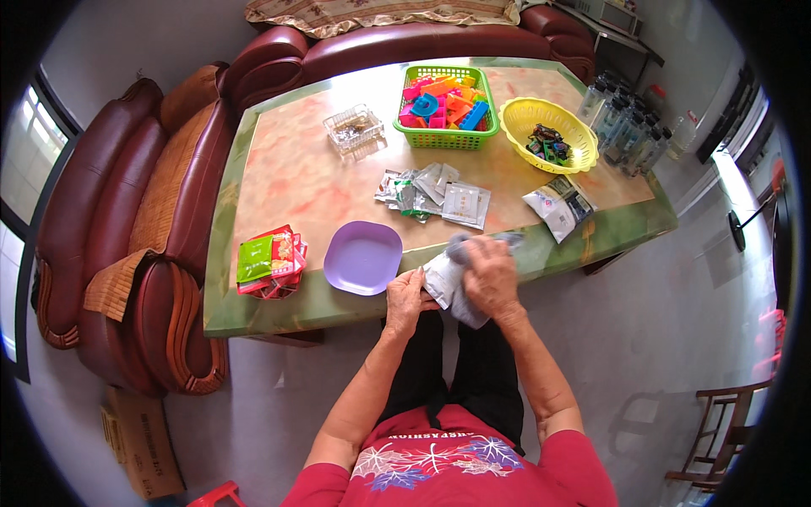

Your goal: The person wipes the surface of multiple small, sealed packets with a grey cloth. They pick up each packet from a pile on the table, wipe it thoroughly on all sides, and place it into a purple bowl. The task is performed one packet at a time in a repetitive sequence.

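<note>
Centrally in frame, left hand [405, 299] pinches white packet [439, 279]; right hand [490, 275] grips grey cloth [466, 311] across it, fingertips hidden from me.

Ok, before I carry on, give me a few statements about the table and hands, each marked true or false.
1. The left hand grips a white packet. True.
2. The right hand rests on the purple bowl. False: the right hand is on a gray cloth; the purple bowl stands to the left of both hands.
3. The green basket holds colourful blocks. True.
4. The yellow basket stands to the left of the green basket. False: the yellow basket stands to its right.
5. The red packets lie to the left of the purple bowl. True.
</note>
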`<action>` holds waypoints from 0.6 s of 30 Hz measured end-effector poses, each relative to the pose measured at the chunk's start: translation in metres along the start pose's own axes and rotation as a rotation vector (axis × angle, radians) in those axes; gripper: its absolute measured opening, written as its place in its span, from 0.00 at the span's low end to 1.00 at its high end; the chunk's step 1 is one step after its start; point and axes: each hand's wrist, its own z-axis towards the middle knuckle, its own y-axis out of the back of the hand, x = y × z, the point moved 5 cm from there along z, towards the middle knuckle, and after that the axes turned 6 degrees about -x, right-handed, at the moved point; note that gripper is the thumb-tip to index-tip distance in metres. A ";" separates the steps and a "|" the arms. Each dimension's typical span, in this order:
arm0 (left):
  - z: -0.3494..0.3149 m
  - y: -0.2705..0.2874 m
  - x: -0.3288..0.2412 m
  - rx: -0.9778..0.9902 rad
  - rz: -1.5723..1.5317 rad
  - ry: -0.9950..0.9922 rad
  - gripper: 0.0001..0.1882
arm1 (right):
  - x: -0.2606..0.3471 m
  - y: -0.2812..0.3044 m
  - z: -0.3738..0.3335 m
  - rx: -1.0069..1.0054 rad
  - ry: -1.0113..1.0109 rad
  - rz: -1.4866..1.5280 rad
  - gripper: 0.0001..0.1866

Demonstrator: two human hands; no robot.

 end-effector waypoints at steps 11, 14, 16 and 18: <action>0.004 0.007 0.003 0.036 -0.020 -0.017 0.14 | 0.021 0.017 -0.048 0.110 0.345 0.215 0.19; 0.002 0.001 0.002 -0.003 -0.034 -0.010 0.16 | 0.001 0.032 -0.055 0.201 0.304 0.245 0.21; -0.001 -0.003 -0.002 -0.017 -0.022 -0.012 0.18 | -0.011 0.037 -0.057 0.238 0.194 0.206 0.22; -0.001 -0.002 -0.004 -0.009 0.033 -0.015 0.16 | 0.001 0.047 -0.043 0.057 0.152 0.209 0.22</action>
